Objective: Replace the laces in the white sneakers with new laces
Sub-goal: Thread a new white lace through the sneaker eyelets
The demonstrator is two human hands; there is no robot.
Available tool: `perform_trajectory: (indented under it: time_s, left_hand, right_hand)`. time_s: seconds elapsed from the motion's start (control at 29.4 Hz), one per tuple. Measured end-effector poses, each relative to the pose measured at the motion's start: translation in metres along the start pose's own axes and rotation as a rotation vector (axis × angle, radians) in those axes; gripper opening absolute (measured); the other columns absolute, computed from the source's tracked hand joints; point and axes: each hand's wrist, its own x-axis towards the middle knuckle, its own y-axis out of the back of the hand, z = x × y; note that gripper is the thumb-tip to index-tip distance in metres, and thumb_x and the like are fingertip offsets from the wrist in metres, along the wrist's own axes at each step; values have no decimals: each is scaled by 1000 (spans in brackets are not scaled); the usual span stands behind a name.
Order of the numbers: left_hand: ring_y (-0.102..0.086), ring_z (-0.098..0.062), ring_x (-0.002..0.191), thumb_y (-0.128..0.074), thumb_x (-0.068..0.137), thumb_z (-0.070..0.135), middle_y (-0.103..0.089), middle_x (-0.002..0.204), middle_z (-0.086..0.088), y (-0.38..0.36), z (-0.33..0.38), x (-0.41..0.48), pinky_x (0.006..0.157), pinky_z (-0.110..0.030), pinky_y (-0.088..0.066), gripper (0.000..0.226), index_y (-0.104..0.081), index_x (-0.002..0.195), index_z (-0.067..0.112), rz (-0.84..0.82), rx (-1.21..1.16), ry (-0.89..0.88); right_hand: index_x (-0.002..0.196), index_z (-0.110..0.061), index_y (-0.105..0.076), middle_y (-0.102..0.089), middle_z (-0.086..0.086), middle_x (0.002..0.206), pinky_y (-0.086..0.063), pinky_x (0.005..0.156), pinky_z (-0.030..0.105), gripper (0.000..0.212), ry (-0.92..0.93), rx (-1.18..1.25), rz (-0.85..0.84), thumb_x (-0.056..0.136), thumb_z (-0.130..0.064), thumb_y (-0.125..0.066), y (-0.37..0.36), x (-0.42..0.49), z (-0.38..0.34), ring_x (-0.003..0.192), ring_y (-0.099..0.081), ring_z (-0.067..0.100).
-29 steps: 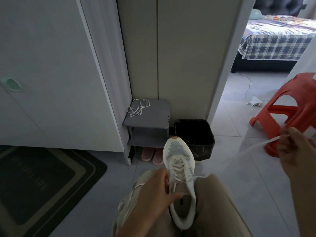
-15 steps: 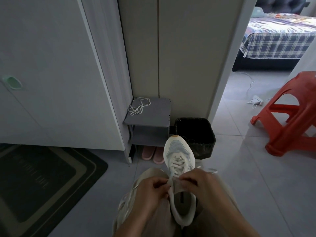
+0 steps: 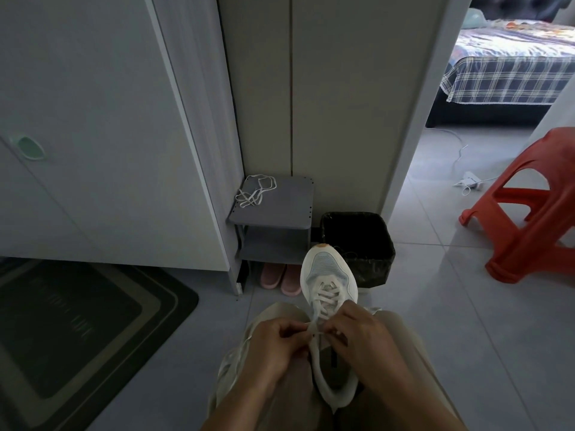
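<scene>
A white sneaker with a pale blue mesh toe rests on my lap, toe pointing away. A white lace crosses its lower eyelets. My left hand pinches the lace at the sneaker's left upper eyelets. My right hand pinches it from the right side, the fingertips of both hands nearly touching over the tongue. A second pale sneaker lies partly hidden under my left forearm. A loose white lace lies bundled on top of a small grey shelf.
A black waste bin stands just beyond the sneaker's toe. Pink slippers sit under the shelf. An orange plastic stool is on the right, a dark mat on the left, a bed through the doorway.
My right hand came back from far out on the right, where it pulled the lace taut, to the sneaker's tongue. Both hands now hold the lace close together.
</scene>
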Motion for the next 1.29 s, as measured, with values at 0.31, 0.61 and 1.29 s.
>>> perform_trajectory:
  time_s: [0.31, 0.61, 1.29]
  left_hand:
    - [-65, -5, 59, -68, 80, 2, -71, 68, 4, 0, -1, 1, 58, -16, -51, 15, -70, 74, 16, -18, 15, -16]
    - [-64, -2, 56, -69, 79, 6, -69, 61, 8, -1, -3, 0, 56, -14, -49, 18, -68, 70, 21, 5, 54, -61]
    - [-55, 3, 62, -63, 85, 15, -60, 68, 12, 31, -9, 8, 59, -9, -40, 10, -61, 78, 22, -18, 633, -255]
  right_hand:
    - [54, -24, -61, -53, -8, 60, -44, 46, 15, 32, 99, -168, 35, 43, -20, -92, -5, 3, -5, 51, -54, 5]
    - [52, -23, -62, -54, -9, 58, -44, 50, 15, 33, 172, -289, 26, 38, -27, -92, -12, 8, -5, 52, -54, 4]
    - [78, -25, -68, -62, -7, 79, -53, 55, 20, 27, 98, -286, -127, 58, -30, -86, 9, 7, 3, 64, -64, 12]
